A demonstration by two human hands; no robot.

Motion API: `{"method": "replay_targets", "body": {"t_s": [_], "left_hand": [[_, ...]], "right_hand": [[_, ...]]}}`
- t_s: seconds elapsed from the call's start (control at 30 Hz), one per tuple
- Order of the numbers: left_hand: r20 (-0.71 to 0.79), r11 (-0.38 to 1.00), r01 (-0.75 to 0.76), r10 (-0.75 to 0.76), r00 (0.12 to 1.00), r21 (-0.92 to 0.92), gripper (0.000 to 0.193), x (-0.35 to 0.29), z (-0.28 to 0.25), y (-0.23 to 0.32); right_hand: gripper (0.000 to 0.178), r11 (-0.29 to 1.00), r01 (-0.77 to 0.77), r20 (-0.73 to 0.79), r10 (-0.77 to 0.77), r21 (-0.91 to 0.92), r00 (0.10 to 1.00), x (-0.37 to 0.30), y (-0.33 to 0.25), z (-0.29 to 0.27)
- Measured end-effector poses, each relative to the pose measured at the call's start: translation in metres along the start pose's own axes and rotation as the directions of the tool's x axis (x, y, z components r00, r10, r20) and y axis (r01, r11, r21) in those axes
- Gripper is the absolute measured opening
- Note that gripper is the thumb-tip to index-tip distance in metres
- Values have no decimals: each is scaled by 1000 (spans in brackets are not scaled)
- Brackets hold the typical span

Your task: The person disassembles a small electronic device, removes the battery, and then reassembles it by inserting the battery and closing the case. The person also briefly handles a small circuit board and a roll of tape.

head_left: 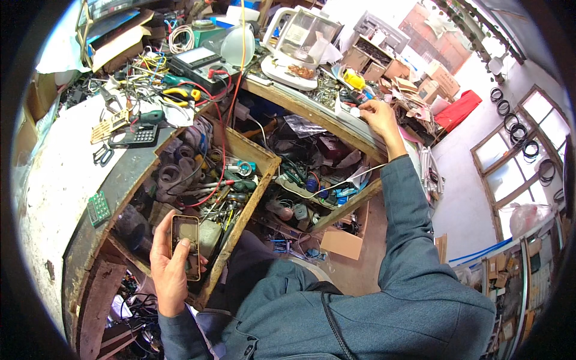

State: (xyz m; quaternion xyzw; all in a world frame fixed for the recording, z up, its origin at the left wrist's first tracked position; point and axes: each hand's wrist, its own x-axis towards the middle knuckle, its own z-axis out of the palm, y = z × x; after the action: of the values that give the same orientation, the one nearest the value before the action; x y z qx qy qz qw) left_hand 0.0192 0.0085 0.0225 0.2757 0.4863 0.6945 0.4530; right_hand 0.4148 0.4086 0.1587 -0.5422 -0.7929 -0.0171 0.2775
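Your dark jacket point(360, 318) lies nearest, below the open drawer point(255, 203). Over the drawer, your left hand point(170, 270) clasps a phone point(186, 227); a slackened thumb could drop it among the tools point(227, 183). Right of the drawer, your right hand point(380, 122) is at a small white piece point(355, 112); whether pinched, I can't tell; a nudge could lose it in clutter point(327, 95). A pale worktop point(60, 162) lies left of the drawer, a white wall point(451, 195) far right.
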Motion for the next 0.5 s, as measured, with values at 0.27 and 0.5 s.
{"method": "replay_targets", "body": {"t_s": [0.27,0.5], "left_hand": [[-112,999,-3,-2,994,-46,56,-2,-8,-5],[-37,968,26,-36,999,-249,50,14,-11,-12]], "right_hand": [[18,991,128,-256,-135,-42,957,-22,-85,8],[14,841,271,129,-369,468,921,-74,-178,80]]}}
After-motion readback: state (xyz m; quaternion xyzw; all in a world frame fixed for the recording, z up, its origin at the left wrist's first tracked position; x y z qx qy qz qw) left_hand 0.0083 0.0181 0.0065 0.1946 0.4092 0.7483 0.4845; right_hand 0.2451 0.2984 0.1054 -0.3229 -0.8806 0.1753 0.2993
